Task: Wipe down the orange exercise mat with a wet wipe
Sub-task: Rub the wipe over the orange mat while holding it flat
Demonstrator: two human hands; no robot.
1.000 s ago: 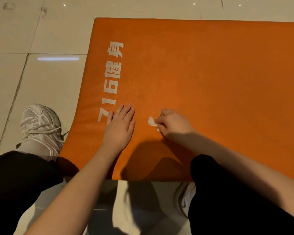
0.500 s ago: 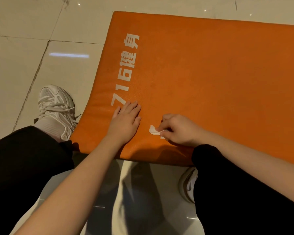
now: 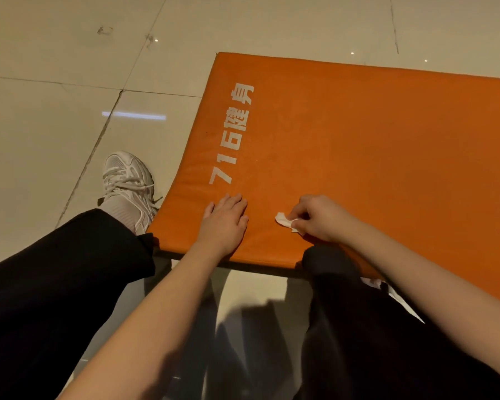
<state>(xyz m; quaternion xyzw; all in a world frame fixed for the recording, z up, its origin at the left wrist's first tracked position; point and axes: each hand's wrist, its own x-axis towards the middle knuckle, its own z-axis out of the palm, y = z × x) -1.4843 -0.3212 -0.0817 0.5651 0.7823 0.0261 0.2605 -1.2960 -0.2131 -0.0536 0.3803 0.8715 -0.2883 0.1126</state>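
**ENTRY: orange mat, wipe-down underway, near-left corner**

CHANGE (vs. 1 s prior): Both hands sat closer to the mat's near edge than before. The left hand [image 3: 224, 223] had its fingertips on the "7" of the white lettering [image 3: 234, 134] earlier. It then lay just short of it, w/ bare orange btwn. The right hand [image 3: 321, 219] and the wipe [image 3: 283, 220] had drawn back the same way. The camera view also shifted, so part of the change may be apparent only.

MEANING: Judged as a short stroke pulled toward the person. Only a small patch by the near edge looked covered. Most of the mat [image 3: 373, 157], incl. the far side and the right, probably remained to do.

STATE:
- Left hand: flat, palm down, fingers straight and together, pressed on the mat, nothing held. It likely steadied the corner.
- Right hand: fingers curled, pinching the small crumpled wipe against the mat, w/ a white tip showing to its left.
- Mat: flat on the tiled floor [image 3: 41, 140], near edge just ahead of the knees.

QTY:
- mat: 1
- wipe: 1
- hands: 2, near each other, not touching
- lettering: 1 line
- black trouser legs [image 3: 55, 269]: 2
- white shoe [image 3: 127, 180]: 1 plain, beside the mat's left edge. A white scrap by the right leg could be a 2nd, but I couldn't tell.
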